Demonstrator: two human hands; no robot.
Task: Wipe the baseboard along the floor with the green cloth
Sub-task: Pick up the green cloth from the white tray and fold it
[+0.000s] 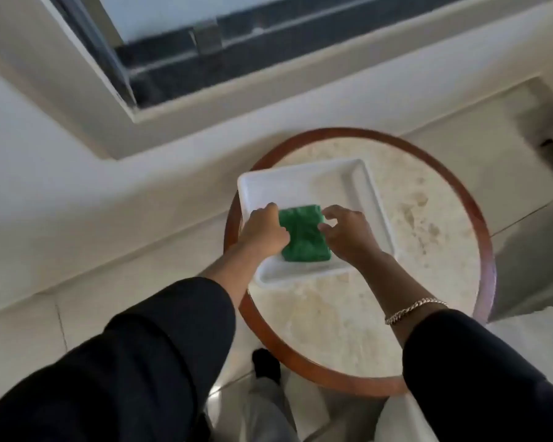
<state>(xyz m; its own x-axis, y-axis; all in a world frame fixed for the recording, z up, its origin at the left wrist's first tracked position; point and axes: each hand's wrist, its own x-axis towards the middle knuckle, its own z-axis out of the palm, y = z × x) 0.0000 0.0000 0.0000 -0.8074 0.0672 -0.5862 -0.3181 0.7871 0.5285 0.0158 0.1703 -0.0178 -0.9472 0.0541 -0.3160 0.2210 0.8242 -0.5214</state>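
A folded green cloth (304, 236) lies in a white square tray (304, 183) on a round table. My left hand (264, 229) rests against the cloth's left edge, fingers curled at its side. My right hand (348, 232) hovers at the cloth's right edge with fingers spread and bent, touching or nearly touching it. Neither hand has lifted the cloth. The pale baseboard (115, 250) runs along the foot of the wall to the left of the table, where it meets the tiled floor.
The round table (428, 218) has a marble-look top and a reddish wooden rim. A window with a dark frame (205, 59) sits above a deep sill. My foot (265, 362) stands on the pale floor tiles below the table's edge.
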